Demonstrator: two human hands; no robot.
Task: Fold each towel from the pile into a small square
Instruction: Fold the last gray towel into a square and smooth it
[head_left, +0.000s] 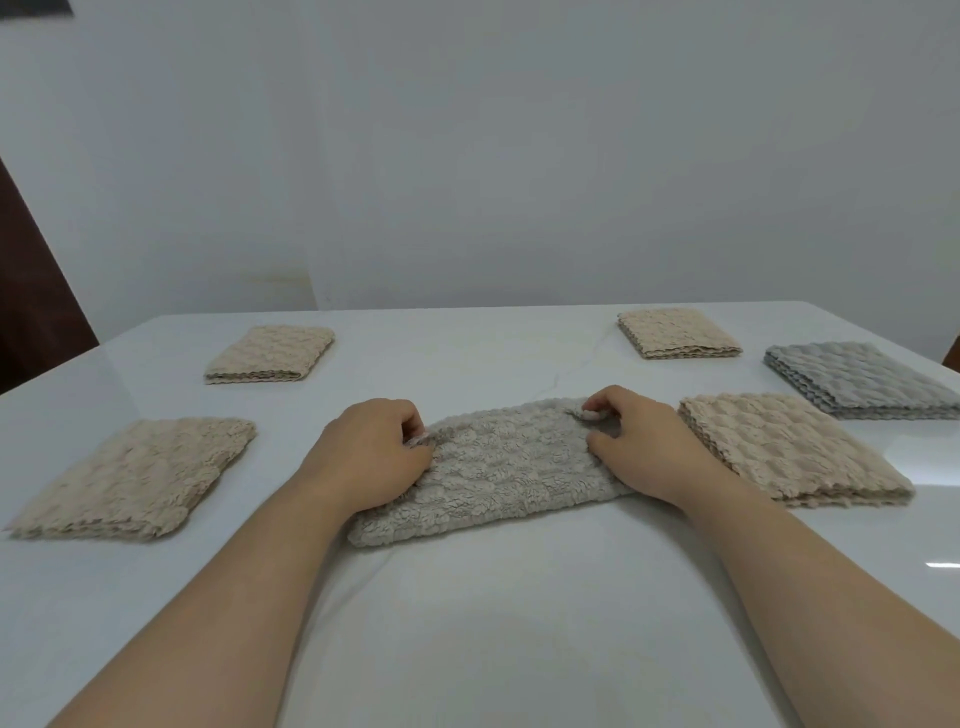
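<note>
Nearest me the white table (498, 623) lies bare between my forearms, right up to the near folded edge of the towel (498, 473), a long greyish strip lying crosswise in the middle of the table. My left hand (371, 452) rests on its left end, fingers curled and pinching the far left corner. My right hand (644, 441) covers the right end, fingers and thumb pinching the far right corner, where a small flap of cloth stands up.

Just beside my right wrist sits a beige folded stack (795, 452), crowding that end of the strip. On the left, a flat beige towel (135, 478) lies apart from my left hand with open table between.

Beyond the strip's far edge the tabletop is open up the middle. Farther off lie a grey stack (862, 379) at the right, a small beige stack (678, 332) behind it, and another beige folded towel (270, 353) at far left. A pale wall (493, 156) rises behind the table's far edge.
</note>
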